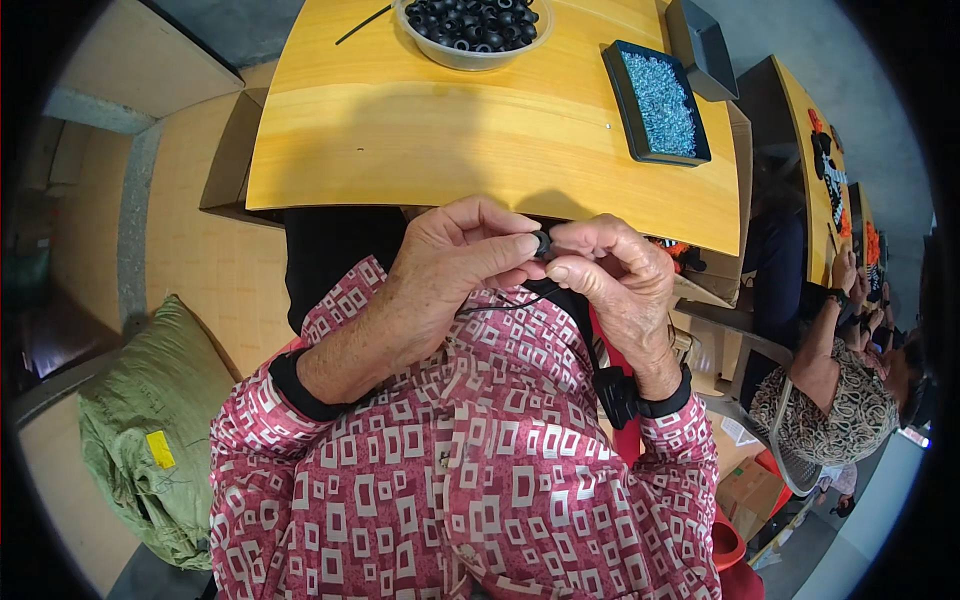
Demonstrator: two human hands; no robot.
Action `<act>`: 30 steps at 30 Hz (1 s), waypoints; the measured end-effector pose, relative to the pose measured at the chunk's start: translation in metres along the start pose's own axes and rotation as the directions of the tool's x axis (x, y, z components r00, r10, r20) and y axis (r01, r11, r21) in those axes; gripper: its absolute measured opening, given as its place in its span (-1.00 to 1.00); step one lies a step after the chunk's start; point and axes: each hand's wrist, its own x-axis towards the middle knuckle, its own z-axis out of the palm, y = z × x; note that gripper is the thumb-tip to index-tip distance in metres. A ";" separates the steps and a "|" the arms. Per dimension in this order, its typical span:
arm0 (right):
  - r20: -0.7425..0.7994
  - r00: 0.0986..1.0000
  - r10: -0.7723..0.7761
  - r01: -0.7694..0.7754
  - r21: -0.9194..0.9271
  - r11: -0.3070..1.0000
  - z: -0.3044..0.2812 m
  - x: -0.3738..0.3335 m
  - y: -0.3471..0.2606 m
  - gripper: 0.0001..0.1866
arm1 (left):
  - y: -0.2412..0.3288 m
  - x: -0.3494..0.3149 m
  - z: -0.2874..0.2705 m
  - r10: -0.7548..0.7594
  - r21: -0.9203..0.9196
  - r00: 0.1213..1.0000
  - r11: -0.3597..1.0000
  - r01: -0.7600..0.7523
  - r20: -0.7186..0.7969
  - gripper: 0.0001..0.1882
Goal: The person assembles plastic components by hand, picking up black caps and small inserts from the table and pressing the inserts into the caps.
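Note:
In front of my chest, just off the table's near edge, my two hands meet. My left hand [455,262] pinches a small black ring-like piece [542,243] between thumb and fingertips. My right hand [625,272] is closed close beside it, its thumb and forefinger bent toward the piece. What lies between those right fingertips, if anything, is hidden. A thin black cord [500,306] runs below the hands, across my patterned shirt. At the table's far side stands a clear round bowl [478,62] full of similar small black pieces.
On the yellow table [400,165] a black tray [618,95] holds many tiny silvery parts, beside a dark empty bin [703,50]. A cardboard box [232,155] is under the table. A green sack [150,430] rests at left. A co-worker's patterned top [840,405] shows at right.

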 end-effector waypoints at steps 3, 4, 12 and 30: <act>0.026 1.000 0.007 -0.009 0.076 0.997 -0.008 -0.001 0.004 -0.66 | -0.002 -0.001 -0.002 0.030 0.068 0.997 0.997 -0.035 0.068 -0.86; 0.123 0.989 -0.085 0.098 -0.108 0.989 -0.013 0.000 0.006 -0.62 | -0.003 -0.001 -0.002 0.049 0.108 0.993 0.992 -0.060 0.105 -0.84; 0.285 0.917 -0.280 0.373 -0.356 0.857 -0.008 -0.005 0.011 -0.54 | 0.013 -0.011 -0.006 0.059 0.325 0.984 0.939 -0.111 0.168 -0.73; 0.256 0.837 -0.484 0.500 -0.717 0.486 0.012 -0.010 -0.045 -0.83 | 0.028 -0.025 0.017 0.146 0.162 0.982 0.973 -0.165 0.123 -0.86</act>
